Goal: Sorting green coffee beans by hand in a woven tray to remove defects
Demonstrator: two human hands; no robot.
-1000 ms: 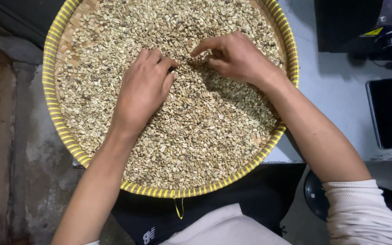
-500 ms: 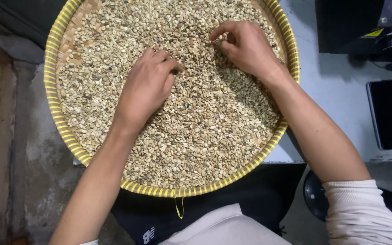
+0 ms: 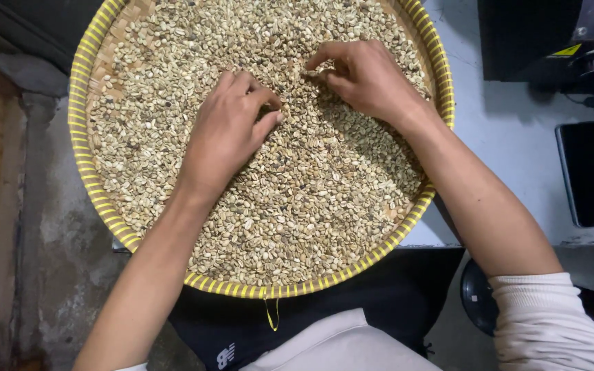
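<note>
Your left hand (image 3: 225, 141) rests curled, fingers down, on pale green coffee beans (image 3: 297, 206) filling a round woven tray with a yellow rim (image 3: 80, 148). Your right hand (image 3: 366, 75), just beside it, pinches at beans with thumb and forefinger. A dark phone (image 3: 589, 173) lies well to the right.

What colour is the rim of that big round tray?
Yellow rim, seen best in the head view.

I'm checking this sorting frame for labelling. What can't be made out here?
- Head view: whether the right hand pinches a bean; curled fingers hide it.
- What lies under the left hand: its palm covers the beans.
- Tray far rim: cut off by the top edge.
</note>
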